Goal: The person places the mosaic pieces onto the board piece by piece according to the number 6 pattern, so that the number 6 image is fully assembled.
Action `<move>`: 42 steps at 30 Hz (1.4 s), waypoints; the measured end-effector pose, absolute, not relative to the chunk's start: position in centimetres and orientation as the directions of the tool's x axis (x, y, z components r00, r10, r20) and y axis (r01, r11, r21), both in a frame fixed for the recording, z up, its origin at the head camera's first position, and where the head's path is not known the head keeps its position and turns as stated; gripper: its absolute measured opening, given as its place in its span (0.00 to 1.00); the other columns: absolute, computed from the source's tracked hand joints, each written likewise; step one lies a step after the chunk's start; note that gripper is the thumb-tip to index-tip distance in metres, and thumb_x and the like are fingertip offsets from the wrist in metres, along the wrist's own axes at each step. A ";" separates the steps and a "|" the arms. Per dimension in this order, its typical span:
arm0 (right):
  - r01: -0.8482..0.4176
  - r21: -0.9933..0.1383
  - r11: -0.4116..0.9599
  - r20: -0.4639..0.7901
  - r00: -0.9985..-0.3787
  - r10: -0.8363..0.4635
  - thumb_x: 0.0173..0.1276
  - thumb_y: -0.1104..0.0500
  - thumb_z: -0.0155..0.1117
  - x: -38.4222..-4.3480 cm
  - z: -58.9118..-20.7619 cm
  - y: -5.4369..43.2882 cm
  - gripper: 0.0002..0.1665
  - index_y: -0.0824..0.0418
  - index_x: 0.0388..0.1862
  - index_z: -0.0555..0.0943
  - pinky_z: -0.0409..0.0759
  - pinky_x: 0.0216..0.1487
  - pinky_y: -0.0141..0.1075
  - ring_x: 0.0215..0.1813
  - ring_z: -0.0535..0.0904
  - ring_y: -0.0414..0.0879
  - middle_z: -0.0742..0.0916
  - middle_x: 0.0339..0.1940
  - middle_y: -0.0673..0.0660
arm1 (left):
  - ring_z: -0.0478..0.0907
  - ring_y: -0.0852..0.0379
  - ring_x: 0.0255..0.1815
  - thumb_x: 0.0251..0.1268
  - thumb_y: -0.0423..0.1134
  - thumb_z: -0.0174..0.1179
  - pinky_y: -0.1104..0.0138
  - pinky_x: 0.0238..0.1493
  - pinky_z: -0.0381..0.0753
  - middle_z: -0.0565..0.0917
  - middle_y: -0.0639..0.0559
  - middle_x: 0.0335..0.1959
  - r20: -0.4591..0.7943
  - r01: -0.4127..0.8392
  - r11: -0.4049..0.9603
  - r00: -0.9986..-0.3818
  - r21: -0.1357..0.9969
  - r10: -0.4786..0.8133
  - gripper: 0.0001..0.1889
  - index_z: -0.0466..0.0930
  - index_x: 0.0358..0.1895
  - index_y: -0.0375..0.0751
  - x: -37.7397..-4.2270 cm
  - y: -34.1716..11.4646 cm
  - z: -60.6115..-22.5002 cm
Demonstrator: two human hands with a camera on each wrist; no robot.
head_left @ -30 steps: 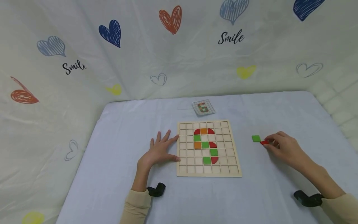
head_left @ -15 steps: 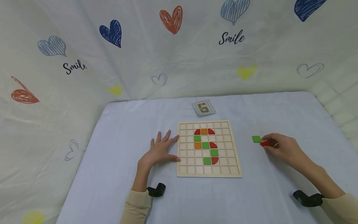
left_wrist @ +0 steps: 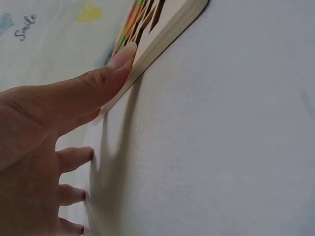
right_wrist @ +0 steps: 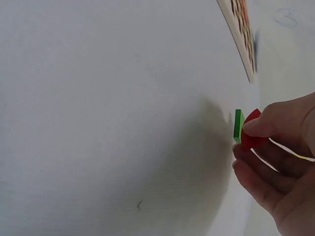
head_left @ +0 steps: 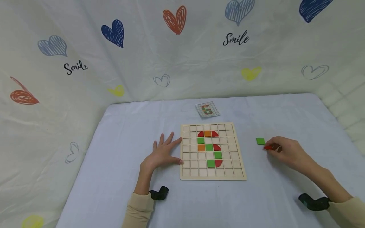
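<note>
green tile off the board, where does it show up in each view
Head: the loose green tile lies on the tablecloth right of the wooden board, just beyond the right hand.
Left wrist: not in it.
Right wrist: seen edge-on, beside the red piece that the hand pinches.
Shared landmark: the wooden board's edge.

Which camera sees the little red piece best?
The right wrist view: the red piece is big there, pinched by the right hand beside the green tile. The head view shows only a tiny red speck. The left wrist view misses it.
</note>
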State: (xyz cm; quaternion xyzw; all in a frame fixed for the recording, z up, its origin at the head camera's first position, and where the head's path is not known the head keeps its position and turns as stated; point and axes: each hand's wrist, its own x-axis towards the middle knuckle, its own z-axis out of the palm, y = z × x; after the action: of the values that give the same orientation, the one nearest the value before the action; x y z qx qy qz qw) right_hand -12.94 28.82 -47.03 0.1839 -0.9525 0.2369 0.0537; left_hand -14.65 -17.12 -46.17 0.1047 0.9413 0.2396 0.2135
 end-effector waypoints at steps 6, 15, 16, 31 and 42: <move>-0.431 -0.451 0.781 0.229 -0.902 -0.365 0.50 0.75 0.78 -12.8 -46.5 27.6 0.22 0.63 0.44 0.86 0.83 0.35 0.28 0.35 0.82 0.36 0.90 0.39 0.53 | 0.25 0.35 0.85 0.55 0.55 0.77 0.32 0.78 0.29 0.44 0.49 0.87 -0.352 0.094 0.861 -0.886 0.500 0.301 0.50 0.60 0.81 0.61 -14.8 -17.1 -46.2; -0.521 -0.524 0.673 0.244 -0.850 -0.467 0.50 0.75 0.79 -13.3 -46.1 24.9 0.21 0.60 0.42 0.88 0.87 0.36 0.33 0.37 0.84 0.35 0.90 0.38 0.48 | 0.25 0.35 0.85 0.54 0.55 0.78 0.32 0.78 0.29 0.44 0.49 0.87 -0.348 0.090 0.860 -0.889 0.502 0.296 0.51 0.61 0.81 0.61 -14.7 -17.2 -46.4; -0.521 -0.532 0.668 0.239 -0.849 -0.472 0.51 0.75 0.79 -13.3 -45.9 24.5 0.21 0.60 0.43 0.88 0.87 0.37 0.34 0.37 0.85 0.37 0.90 0.38 0.48 | 0.26 0.35 0.85 0.54 0.55 0.78 0.32 0.78 0.29 0.44 0.49 0.87 -0.348 0.090 0.860 -0.889 0.502 0.296 0.51 0.61 0.81 0.61 -14.7 -17.2 -46.4; -0.435 -0.681 0.589 0.073 -0.840 -0.538 0.61 0.70 0.75 -14.1 -45.3 19.1 0.16 0.61 0.49 0.88 0.88 0.46 0.34 0.44 0.88 0.44 0.91 0.45 0.53 | 0.25 0.35 0.85 0.55 0.55 0.77 0.32 0.78 0.28 0.43 0.49 0.87 -0.344 0.098 0.858 -0.888 0.504 0.304 0.50 0.60 0.81 0.62 -14.8 -17.2 -46.4; -0.464 -0.737 0.491 0.094 -0.790 -0.606 0.65 0.69 0.73 -14.5 -45.6 15.8 0.13 0.60 0.47 0.88 0.87 0.48 0.32 0.45 0.86 0.43 0.90 0.44 0.51 | 0.26 0.34 0.85 0.55 0.55 0.77 0.32 0.78 0.30 0.44 0.48 0.87 -0.336 0.111 0.850 -0.886 0.515 0.319 0.50 0.60 0.81 0.60 -14.8 -17.4 -46.6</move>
State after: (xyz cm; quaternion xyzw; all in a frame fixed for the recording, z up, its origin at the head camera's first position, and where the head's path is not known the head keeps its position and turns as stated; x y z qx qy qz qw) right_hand -14.47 15.83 -45.58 0.3114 -0.8588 0.3969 -0.0895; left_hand -14.80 -17.37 -46.59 0.1144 0.9388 0.2487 0.2091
